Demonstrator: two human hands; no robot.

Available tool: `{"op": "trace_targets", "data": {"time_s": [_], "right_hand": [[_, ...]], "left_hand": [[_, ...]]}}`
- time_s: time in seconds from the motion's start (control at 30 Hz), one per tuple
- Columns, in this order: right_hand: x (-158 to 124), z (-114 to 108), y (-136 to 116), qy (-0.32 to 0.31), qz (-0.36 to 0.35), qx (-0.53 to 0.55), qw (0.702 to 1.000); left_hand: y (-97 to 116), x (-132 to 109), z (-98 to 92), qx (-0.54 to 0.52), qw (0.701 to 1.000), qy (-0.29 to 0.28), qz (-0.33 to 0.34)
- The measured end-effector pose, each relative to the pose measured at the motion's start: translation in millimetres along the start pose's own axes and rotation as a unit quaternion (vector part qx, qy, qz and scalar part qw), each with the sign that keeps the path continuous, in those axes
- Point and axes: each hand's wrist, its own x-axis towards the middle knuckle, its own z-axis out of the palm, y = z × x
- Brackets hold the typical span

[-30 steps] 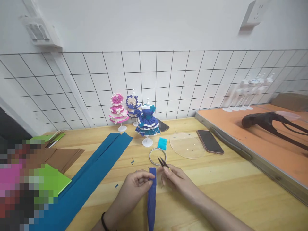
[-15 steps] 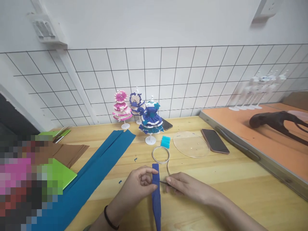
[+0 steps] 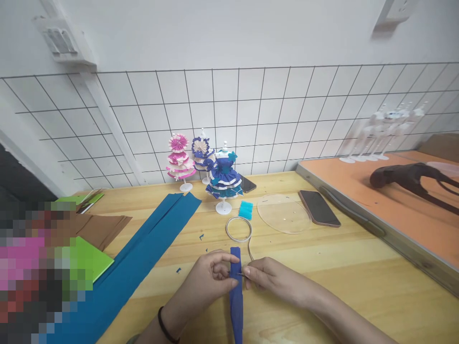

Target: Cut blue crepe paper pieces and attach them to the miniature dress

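My left hand pinches a folded blue-violet strip, which looks like crepe paper, at its right edge between finger and thumb. The strip stands lengthwise towards me and narrows at its near end. My right hand is closed at the strip's right side on a thin pointed tool. Its tip lies across the strip between my left fingertips; the rest is hidden in the hand, so its kind is unclear. A thin pale cord coiled in a ring lies just beyond, its tail running to my right hand.
Behind stand small dress stands in blue and pink. A turquoise folded piece, a clear round sheet and a phone lie nearby. Long blue paper spans the left; an orange board borders the right.
The tool's tip has moved left, from the strip's right edge to across the strip. The strip and my left hand have shifted slightly right; a small blue scrap now shows by my left hand.
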Motion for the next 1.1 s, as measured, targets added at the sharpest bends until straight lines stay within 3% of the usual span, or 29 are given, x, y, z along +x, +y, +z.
{"op": "trace_targets", "data": {"time_s": [0.37,0.6,0.73,0.83,0.93,1.1], "right_hand": [[1,3,5,0.011,0.007,-0.026,1.000],[-2,-10,2,0.003,0.000,0.003,1.000],[6,-10,8,0.110,-0.027,0.079,0.990],[12,-2,10,0.196,-0.009,0.142,0.970],[16,6,11,0.219,0.024,0.188,0.957],[19,12,14,0.214,0.005,0.219,0.952]], "left_hand": [[-3,-1,-2.6,0.002,1.000,0.003,0.012],[-3,2,-13.4,-0.005,1.000,0.021,0.002],[-2,1,-10.9,-0.008,1.000,0.014,-0.001],[-2,-1,-2.7,0.005,1.000,0.000,0.002],[-4,-2,4.8,0.047,0.999,-0.009,0.017],[-7,1,10.2,0.066,0.997,-0.024,0.023]]}}
